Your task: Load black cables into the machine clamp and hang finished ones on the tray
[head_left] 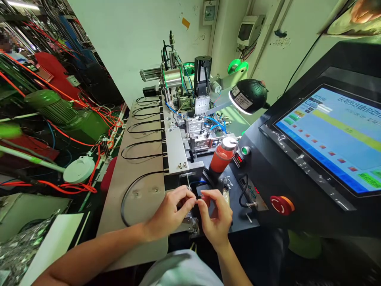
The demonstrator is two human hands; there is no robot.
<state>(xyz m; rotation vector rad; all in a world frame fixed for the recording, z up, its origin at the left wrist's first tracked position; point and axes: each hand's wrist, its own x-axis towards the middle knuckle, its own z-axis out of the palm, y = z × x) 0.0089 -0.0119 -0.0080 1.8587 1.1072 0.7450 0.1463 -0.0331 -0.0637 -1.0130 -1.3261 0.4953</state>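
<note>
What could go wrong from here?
The red jar stands just beyond the right hand; a bump might tip it. The black cable loop lies close to the left forearm and could snag. Any small part between the fingertips, which I can't make out, might drop.

Well off to our left, a green electric motor (49, 105) sits below a red machine part (55, 73), and orange hoses (47, 183) run in tangles around them. A round white object (79, 170) lies beside the hoses. At lower left, we find crinkled silvery scrap (20, 248) next to a pale flat panel (55, 246). On the white wall (143, 35) facing us, a tilted orange sticker (185, 23) shows left of a windowed electrical box (210, 12); a second box (250, 31) hangs lower, wires (245, 51) trailing beneath it.
</note>
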